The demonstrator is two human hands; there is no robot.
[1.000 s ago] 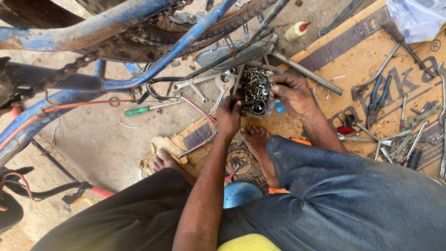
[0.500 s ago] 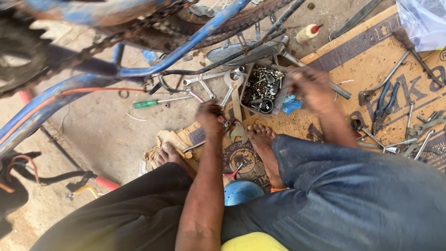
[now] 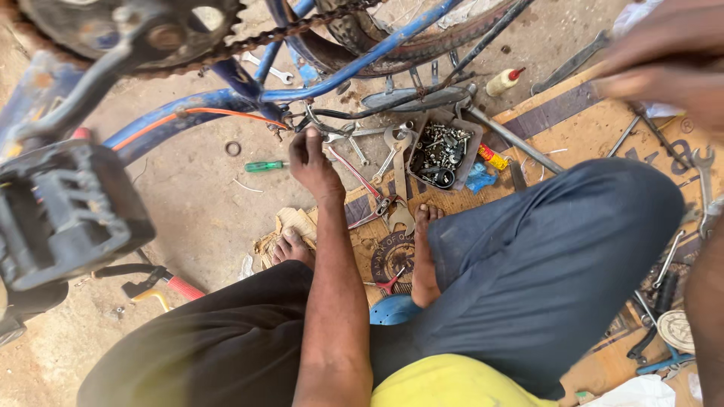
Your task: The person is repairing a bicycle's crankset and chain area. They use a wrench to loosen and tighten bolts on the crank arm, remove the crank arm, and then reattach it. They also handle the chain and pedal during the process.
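Pinching the brake cable (image 3: 317, 114) under the blue bike frame (image 3: 226, 102), left hand (image 3: 313, 162) works mid-repair; blurred right hand (image 3: 667, 64) unclear, tools unpacked.

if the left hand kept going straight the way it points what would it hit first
Probably the blue bicycle frame tube with its orange cable: the left hand points up the picture toward it, fingertips already near the thin metal parts beneath. Depth is unclear.

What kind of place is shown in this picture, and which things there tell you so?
Most likely an informal bicycle repair spot on the ground. A blue bicycle frame with its chain stands over bare earth, wrenches lie scattered about, and a small tray of bolts and nuts sits on flattened cardboard.
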